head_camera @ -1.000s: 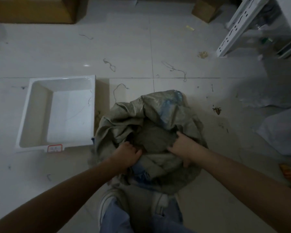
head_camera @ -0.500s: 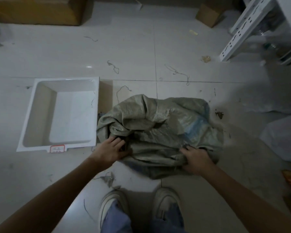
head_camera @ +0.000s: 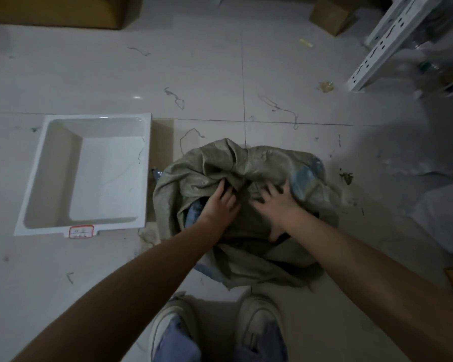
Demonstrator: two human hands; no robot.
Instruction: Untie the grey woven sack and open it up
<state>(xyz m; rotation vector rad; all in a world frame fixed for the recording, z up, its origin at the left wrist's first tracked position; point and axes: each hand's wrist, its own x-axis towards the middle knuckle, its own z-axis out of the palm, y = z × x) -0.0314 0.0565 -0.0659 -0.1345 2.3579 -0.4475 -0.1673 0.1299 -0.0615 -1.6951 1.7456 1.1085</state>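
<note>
The grey sack (head_camera: 246, 178) sits crumpled on the tiled floor (head_camera: 220, 74), just ahead of two pale shoes (head_camera: 259, 322). Both hands are in its folds near the middle: the left hand (head_camera: 220, 202) curls into the cloth, the right hand (head_camera: 277, 202) presses on it with fingers spread (blue shows underneath). A white tray (head_camera: 32, 184) lies just beside the sack, to the left.

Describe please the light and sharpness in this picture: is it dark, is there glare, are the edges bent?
Head view: dim, greyish light; the grey woven sack and both hands, left hand and right hand, show soft and low in contrast. One small glare spot lies on the floor tile. The white tray is the brightest thing. Wide-angle bending skews the shelf frame at the corner.
</note>
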